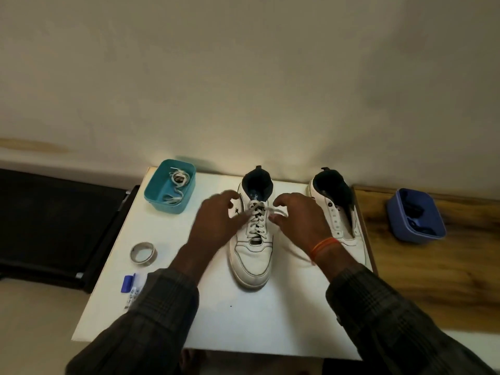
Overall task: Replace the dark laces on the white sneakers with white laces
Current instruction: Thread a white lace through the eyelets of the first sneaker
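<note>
Head view: left of the left hand (216,220) sit a teal bin (186,185) with a coiled white lace, a tape roll (142,253) and a marker (129,288). That hand's curled fingers pinch one end of the white lace (257,212) at the top eyelets of the centre sneaker (253,255), whose long axis runs away from the person, toe nearest. The right hand (297,217) pinches the other end; both hands are equally near. Right of it stands the unlaced sneaker (338,212), then a blue bin (416,215), contents dim. Fingertip grips are blurred.

Likely home room: plain cream wall (243,77), small white table (216,320), wooden bench (433,266) alongside.
</note>
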